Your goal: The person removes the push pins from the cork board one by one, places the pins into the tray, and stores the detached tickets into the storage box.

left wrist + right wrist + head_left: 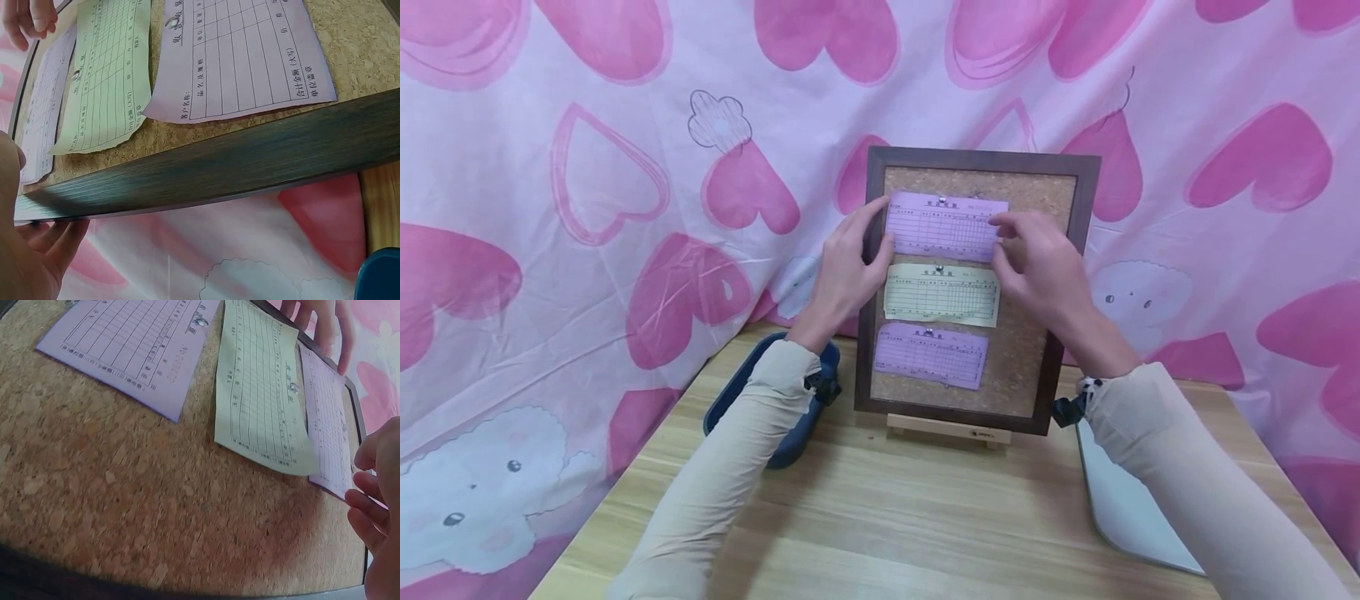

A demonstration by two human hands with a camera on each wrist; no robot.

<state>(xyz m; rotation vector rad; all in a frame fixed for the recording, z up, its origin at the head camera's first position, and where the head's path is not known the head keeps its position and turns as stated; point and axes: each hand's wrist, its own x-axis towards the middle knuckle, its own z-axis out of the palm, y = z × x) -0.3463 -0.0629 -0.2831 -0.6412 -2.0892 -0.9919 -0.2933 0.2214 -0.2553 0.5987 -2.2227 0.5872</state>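
A dark-framed cork board [1018, 350] stands upright, bearing three pinned receipt slips. The upper slip [947, 227] is purple, the middle slip [942, 296] pale green, the lower slip [931, 357] purple; a silver pushpin shows at each one's top. My left hand [850, 258] grips the board's left frame edge beside the upper slip, fingers [59, 240] along the outer side and thumb in front. My right hand [1041, 262] is at the upper slip's right edge, thumb and fingers [369, 500] apart; whether the fingertips touch the paper is hard to tell.
A small wooden easel [951, 429] supports the board on the wooden table [880, 517]. A dark blue tray [790, 446] sits to the left, partly behind my left forearm. A pale flat board [1127, 500] lies at right, under my right forearm. Heart-patterned cloth [820, 108] hangs behind.
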